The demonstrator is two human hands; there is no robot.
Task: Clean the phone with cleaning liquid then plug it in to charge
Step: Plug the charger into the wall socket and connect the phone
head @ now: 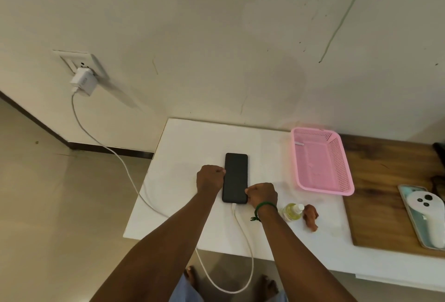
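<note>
honestly, this smartphone [235, 177] feels thin, stiff and slick on the white surface [192, 147], so my left hand [209, 180] and right hand [262, 196], both curled, pinch its long edges, clear of the charging cable [243, 224].

The light is warm and even, a bit dim. The charger [83, 81] throws a long soft shadow to the right on the wall [216, 36]. Straight lines bend near the edges.
</note>
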